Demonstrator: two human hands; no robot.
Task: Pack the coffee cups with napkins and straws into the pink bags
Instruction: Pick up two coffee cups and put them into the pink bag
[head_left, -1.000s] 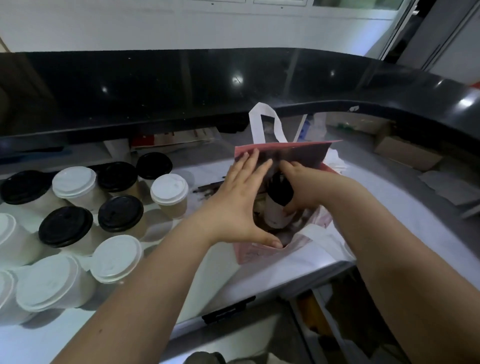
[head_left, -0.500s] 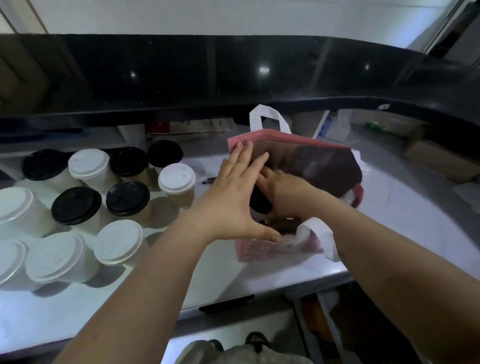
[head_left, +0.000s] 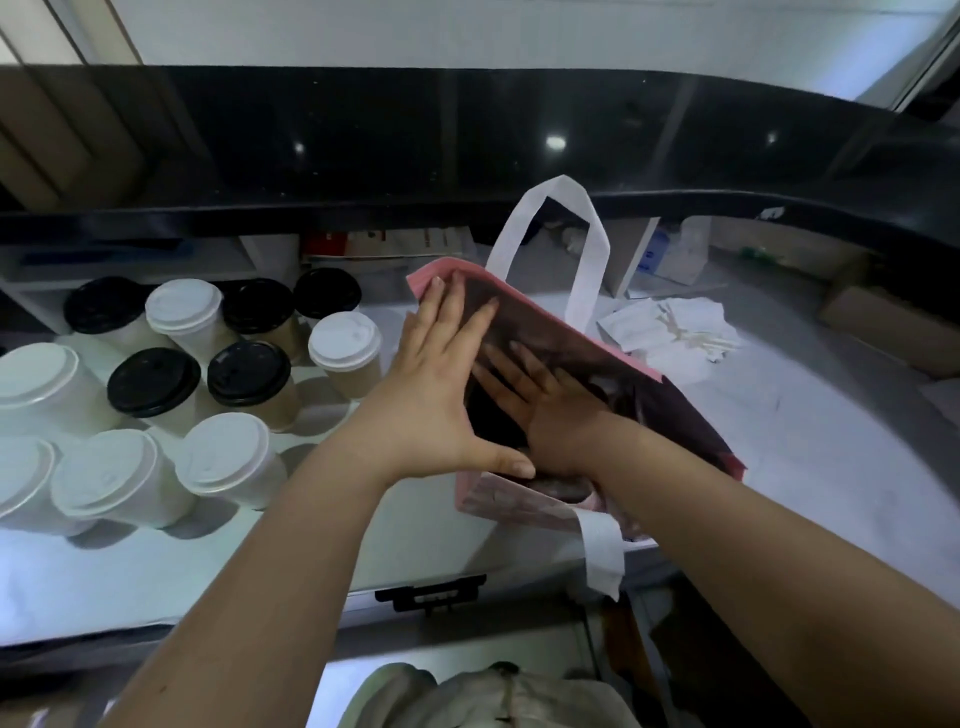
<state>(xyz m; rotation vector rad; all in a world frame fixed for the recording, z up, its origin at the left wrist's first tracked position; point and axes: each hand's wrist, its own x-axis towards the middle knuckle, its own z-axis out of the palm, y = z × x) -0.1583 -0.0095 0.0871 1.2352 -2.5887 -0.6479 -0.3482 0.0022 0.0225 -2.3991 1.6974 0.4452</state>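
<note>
White non-woven strap, the near handle (head_left: 602, 551) of the pink bag (head_left: 511, 505), hangs limp over the front edge of the pale worktop (head_left: 415, 535), so the bag stands right at the lip. Just behind it, the left hand (head_left: 431, 395) lies against the bag's left end with its fingers straight and together, thumb stretched along the near rim, holding the mouth wide. The right hand (head_left: 545, 405) is down inside the mouth, palm down and fingers fanned out over a dark shape, probably a cup lid, though the shadowed interior does not show whether anything is being gripped.

Left of the bag, close to the left forearm, a cluster of lidded coffee cups (head_left: 249, 374) in black and white tops waits to be packed. Beyond the bag on the right lies a loose heap of napkins and straws (head_left: 670, 332). The far handle (head_left: 550, 244) stands upright in front of the black counter ledge (head_left: 467, 130).

The likely troubles are these. The soft walls give no support, so a cup set off-centre may lean and leak at the lid. With the bag on the lip, a push towards the near side could tip it off. A careless swing of the left forearm could topple the nearest cups.
</note>
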